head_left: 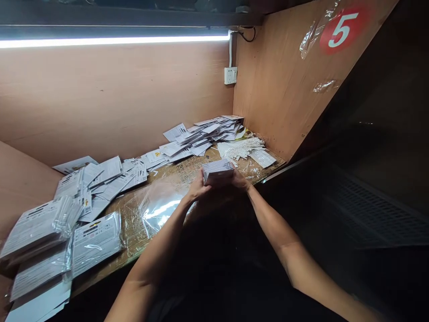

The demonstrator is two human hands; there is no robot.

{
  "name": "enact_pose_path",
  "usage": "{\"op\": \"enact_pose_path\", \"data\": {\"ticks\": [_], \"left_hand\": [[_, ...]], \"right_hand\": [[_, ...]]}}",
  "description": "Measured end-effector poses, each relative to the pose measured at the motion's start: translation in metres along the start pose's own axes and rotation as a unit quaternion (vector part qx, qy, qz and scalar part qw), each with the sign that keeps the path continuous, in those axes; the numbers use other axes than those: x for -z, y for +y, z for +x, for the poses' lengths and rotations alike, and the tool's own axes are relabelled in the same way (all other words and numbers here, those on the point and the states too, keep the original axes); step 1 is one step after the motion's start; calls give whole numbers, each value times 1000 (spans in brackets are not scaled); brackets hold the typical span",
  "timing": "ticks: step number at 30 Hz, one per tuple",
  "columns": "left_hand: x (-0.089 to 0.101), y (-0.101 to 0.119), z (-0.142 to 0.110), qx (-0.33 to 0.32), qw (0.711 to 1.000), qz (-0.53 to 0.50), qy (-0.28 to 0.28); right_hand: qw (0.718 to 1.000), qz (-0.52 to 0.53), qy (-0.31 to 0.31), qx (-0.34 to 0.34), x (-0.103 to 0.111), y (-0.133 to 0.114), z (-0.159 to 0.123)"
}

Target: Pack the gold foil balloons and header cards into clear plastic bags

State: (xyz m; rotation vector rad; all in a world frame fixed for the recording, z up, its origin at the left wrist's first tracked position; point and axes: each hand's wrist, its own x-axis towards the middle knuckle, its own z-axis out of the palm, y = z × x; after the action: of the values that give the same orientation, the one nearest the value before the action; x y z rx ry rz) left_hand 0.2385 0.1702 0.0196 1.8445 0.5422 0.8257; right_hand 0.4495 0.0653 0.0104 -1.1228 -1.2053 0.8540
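Between my two hands is a stack of white printed cards (218, 167), held near the front edge of the work surface. My left hand (199, 185) is closed on the stack's left side, and my right hand (239, 179) grips its right side. Just behind the stack lies a bunch of thin white sticks (239, 148), with a small clear packet (263, 157) to its right. A loose heap of similar printed cards (204, 136) rests farther back against the wall. The undersides of my fingers are partly hidden by the stack.
Clear plastic film (161, 210) covers cardboard on the bench. More cards (107, 174) spread along the left, and plastic-wrapped card bundles (97, 243) sit at the front left. A wooden side panel (275, 85) marked 5 stands at right. A tube light (117, 41) hangs above a wall socket (230, 75).
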Motion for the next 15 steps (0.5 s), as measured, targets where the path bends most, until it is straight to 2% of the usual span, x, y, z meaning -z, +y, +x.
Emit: {"op": "enact_pose_path", "data": {"ticks": [3, 6, 8, 9, 11, 13, 15], "left_hand": [[-13, -6, -1, -5, 999, -30, 20], [-19, 3, 5, 1, 998, -61, 33], [-21, 16, 6, 11, 994, -64, 90], [-24, 24, 3, 20, 989, -75, 128], [-34, 42, -8, 39, 976, -129, 174], [-50, 60, -22, 55, 959, -201, 193], [-64, 73, -31, 62, 935, -263, 231]], "right_hand": [[999, -29, 25, 9, -9, 6, -2], [997, -50, 54, 35, -13, 0, 2], [984, -113, 127, 50, -19, -9, 2], [966, -173, 184, 56, -24, -15, 1], [898, -336, 272, 77, -39, -24, -6], [820, -489, 276, 107, -58, -32, -15], [771, -579, 227, 137, -77, -38, -25]]}}
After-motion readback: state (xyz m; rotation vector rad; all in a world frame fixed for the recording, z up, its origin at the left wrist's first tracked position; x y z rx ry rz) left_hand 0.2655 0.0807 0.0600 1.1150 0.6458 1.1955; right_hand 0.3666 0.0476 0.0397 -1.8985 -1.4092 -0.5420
